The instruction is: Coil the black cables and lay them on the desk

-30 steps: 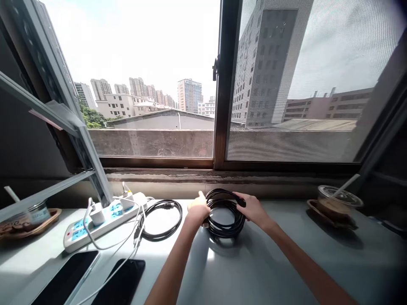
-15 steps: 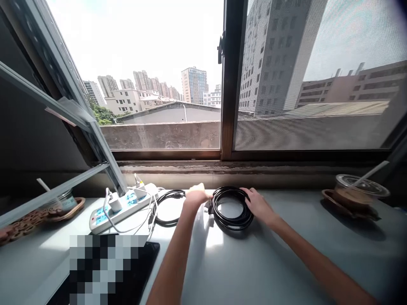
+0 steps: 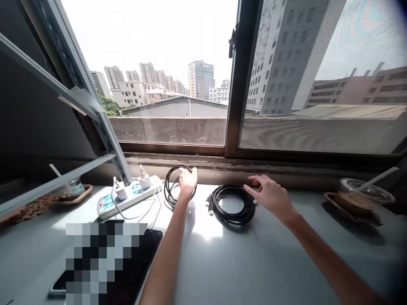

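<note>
A thick black coiled cable (image 3: 232, 205) lies flat on the grey table (image 3: 254, 262) below the window. My right hand (image 3: 270, 195) hovers just right of it, fingers spread, holding nothing. My left hand (image 3: 187, 181) grips a thinner black cable loop (image 3: 173, 186) and holds it raised on edge, next to the white power strip (image 3: 129, 197).
White chargers and cords are plugged into the power strip. A dark phone (image 3: 140, 254) lies at the near left beside a blurred patch. An iced drink cup with a straw (image 3: 362, 197) stands on a tray at right. A small jar (image 3: 74, 188) sits far left under a metal frame.
Both hands let go of the thick coil, which now lies flat. My left hand moved left and lifted the thinner loop; my right hand drew back to the right and opened.
</note>
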Available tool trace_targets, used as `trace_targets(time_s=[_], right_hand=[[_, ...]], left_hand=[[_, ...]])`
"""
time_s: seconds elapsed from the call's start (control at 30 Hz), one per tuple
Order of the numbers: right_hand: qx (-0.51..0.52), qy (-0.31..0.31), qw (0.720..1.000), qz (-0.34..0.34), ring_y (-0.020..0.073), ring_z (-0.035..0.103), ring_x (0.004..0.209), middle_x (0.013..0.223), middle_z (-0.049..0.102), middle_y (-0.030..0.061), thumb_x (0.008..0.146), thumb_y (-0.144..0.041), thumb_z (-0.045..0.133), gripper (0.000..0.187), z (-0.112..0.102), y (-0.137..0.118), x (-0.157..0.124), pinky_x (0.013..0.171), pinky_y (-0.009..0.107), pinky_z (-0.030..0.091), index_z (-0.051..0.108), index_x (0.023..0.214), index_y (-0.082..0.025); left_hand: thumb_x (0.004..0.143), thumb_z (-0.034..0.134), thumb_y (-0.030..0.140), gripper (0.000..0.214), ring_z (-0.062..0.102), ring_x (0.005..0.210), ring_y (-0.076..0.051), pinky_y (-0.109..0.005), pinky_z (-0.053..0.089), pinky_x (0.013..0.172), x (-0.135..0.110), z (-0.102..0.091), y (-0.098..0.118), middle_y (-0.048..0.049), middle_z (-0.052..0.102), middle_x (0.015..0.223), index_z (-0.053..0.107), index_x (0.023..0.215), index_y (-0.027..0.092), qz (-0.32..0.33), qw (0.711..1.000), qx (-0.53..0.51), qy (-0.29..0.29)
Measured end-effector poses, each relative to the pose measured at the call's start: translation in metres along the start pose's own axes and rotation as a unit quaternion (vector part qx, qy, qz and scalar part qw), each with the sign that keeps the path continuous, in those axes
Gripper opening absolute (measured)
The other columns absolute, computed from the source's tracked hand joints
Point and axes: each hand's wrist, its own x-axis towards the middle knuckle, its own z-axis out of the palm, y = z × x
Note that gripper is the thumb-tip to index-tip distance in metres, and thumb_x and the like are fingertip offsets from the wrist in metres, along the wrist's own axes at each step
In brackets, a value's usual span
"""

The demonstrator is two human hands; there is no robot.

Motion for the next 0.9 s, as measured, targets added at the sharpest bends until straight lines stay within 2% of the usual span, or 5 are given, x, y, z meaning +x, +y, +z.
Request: trace_targets(time_s=[0.17, 0.33, 0.57, 0.73, 0.9], right_hand=[[0.185, 0.003, 0.972, -0.143, 0.0119, 0.061, 0.069, 0.093, 0.064, 0.0003, 0.089, -0.046, 0.046, 0.03, -0.031, -0.043, -0.022, 0.055, 0.024, 0.041, 0.068, 0.096, -0.027], [0.242, 0.017, 0.949, -0.201, 0.0137, 0.06, 0.071, 0.093, 0.065, 0.0044, 0.092, -0.049, 0.042, 0.04, -0.056, -0.09, -0.02, 0.058, 0.025, 0.041, 0.067, 0.103, -0.021], [0.367, -0.004, 0.9, -0.234, 0.0146, 0.061, 0.07, 0.082, 0.067, 0.0033, 0.085, -0.046, 0.055, 0.03, -0.063, -0.104, -0.021, 0.054, 0.022, 0.043, 0.065, 0.086, -0.018], [0.478, 0.009, 0.855, -0.199, 0.012, 0.061, 0.067, 0.074, 0.065, 0.0015, 0.089, -0.045, 0.051, 0.028, -0.073, -0.089, -0.024, 0.058, 0.022, 0.048, 0.057, 0.086, -0.018], [0.58, 0.079, 0.793, -0.169, 0.0078, 0.045, 0.04, 0.048, 0.042, -0.0082, 0.091, -0.045, 0.048, 0.025, -0.094, -0.064, -0.019, 0.042, 0.02, 0.038, 0.054, 0.088, -0.02]], left_hand=[[0.099, 0.024, 0.031, 0.023, 0.054, 0.062, -0.011, -0.021, 0.042, 0.056, -0.019, -0.016, 0.05, -0.002, 0.054, 0.077, 0.035, 0.112, 0.016, 0.087, 0.951, -0.253, 0.156], [0.096, 0.039, 0.036, 0.02, 0.039, 0.045, -0.008, -0.018, 0.035, 0.048, -0.061, -0.037, 0.084, 0.0061, 0.042, 0.052, 0.041, 0.101, 0.016, 0.168, 0.862, -0.473, -0.076], [0.093, 0.045, 0.041, 0.031, 0.057, 0.081, -0.013, -0.021, 0.045, 0.072, -0.078, -0.048, 0.091, -0.0054, 0.058, 0.091, 0.057, 0.109, 0.017, 0.133, 0.892, -0.424, -0.08], [0.093, 0.044, 0.042, 0.036, 0.054, 0.069, -0.011, -0.02, 0.042, 0.065, -0.078, -0.055, 0.09, -0.0054, 0.06, 0.08, 0.064, 0.088, 0.013, 0.202, 0.902, -0.379, -0.051], [0.091, 0.044, 0.04, 0.032, 0.052, 0.053, -0.008, -0.02, 0.038, 0.049, -0.073, -0.075, 0.087, -0.0022, 0.058, 0.074, 0.055, 0.076, 0.014, 0.167, 0.88, -0.439, -0.077]])
